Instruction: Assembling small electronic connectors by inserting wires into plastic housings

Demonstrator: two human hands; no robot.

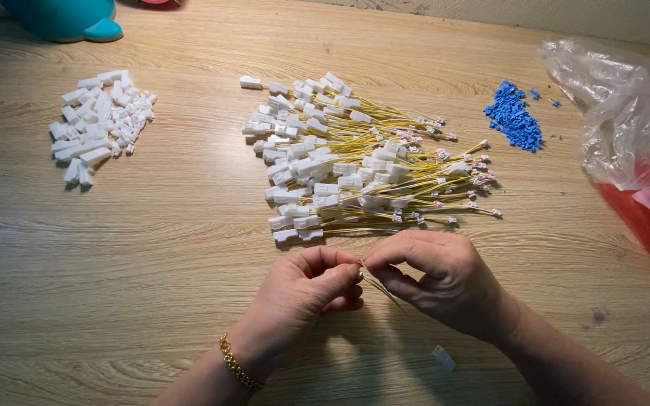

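Observation:
My left hand [306,293] and my right hand [434,274] meet at the fingertips over the wooden table [152,248]. Between them they pinch one end of a thin yellow wire [391,299], which trails toward me to a white connector [443,358] lying on the table. A gold chain bracelet sits on my left wrist. Just beyond my hands lies a big pile of yellow wires with white connectors [355,162]. The small part at the pinched end is hidden by my fingers.
A heap of loose white connector housings [99,120] lies at the left. Small blue pieces [514,116] are piled at the right, beside a crumpled clear plastic bag [630,113] over a red surface [645,225]. A teal object [69,19] stands at the far left corner.

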